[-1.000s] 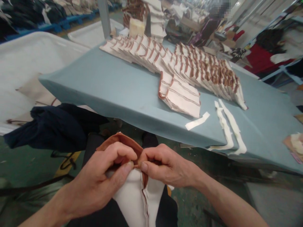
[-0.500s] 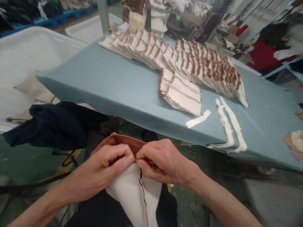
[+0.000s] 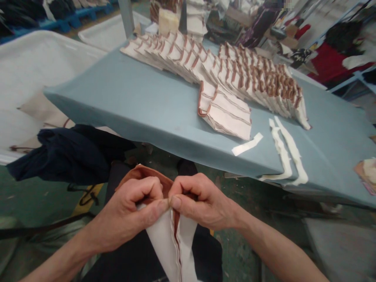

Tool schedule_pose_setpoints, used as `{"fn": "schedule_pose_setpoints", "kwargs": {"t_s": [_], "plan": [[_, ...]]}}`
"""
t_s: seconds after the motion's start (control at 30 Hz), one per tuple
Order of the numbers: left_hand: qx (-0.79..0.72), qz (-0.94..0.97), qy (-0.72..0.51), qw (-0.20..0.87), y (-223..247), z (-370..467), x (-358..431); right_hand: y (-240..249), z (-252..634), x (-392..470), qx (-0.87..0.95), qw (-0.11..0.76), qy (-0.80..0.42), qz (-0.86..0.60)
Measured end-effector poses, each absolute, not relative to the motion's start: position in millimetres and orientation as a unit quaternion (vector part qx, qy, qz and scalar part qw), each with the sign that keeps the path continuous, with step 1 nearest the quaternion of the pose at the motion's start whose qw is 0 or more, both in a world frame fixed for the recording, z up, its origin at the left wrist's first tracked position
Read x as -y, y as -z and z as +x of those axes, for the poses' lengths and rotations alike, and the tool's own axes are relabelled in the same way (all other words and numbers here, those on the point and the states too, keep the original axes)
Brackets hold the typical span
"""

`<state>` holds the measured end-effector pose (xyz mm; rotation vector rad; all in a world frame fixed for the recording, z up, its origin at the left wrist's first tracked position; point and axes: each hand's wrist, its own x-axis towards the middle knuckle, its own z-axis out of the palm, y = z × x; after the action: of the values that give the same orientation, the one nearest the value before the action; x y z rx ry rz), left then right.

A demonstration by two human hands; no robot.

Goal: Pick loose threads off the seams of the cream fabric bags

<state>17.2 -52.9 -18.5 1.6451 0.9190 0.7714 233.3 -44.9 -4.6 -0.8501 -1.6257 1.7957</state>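
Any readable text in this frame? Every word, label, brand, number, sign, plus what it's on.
None readable.
Held piece, in left hand and right hand: no lettering visible.
Folded pieces, white strips, blue table cover: none visible.
Black-and-white patterned item, back right: too blurred to tell.

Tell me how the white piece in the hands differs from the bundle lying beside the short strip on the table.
The held piece is pinched by the left hand and right hand; the bundle rests untouched on the table. The held piece slopes downward; the bundle lies roughly flat. The held piece shows one long seam; the bundle, several. Both are off-white with reddish-brown trim.
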Motion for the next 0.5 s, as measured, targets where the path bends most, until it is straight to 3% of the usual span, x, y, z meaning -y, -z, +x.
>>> {"fn": "schedule_pose_setpoints", "kwargs": {"t_s": [0.17, 0.27, 0.37, 0.5], "plan": [[-0.325, 0.563, -0.353, 0.673, 23.4, 22.8, 52.4, 3.7, 220.8, 49.5, 0.542, 0.362, -0.700, -0.293], [-0.306, 0.499, -0.353, 0.730, 30.0, 21.7, 49.9, 10.7, 220.2, 41.3, 0.528, 0.347, -0.716, -0.297], [-0.296, 0.488, -0.346, 0.744, 36.4, 17.6, 46.6, 12.1, 226.2, 32.1, 0.534, 0.307, -0.722, -0.313], [-0.304, 0.533, -0.344, 0.711, 40.2, 10.4, 42.1, -0.6, 236.2, 26.9, 0.635, 0.284, -0.642, -0.322]]}}
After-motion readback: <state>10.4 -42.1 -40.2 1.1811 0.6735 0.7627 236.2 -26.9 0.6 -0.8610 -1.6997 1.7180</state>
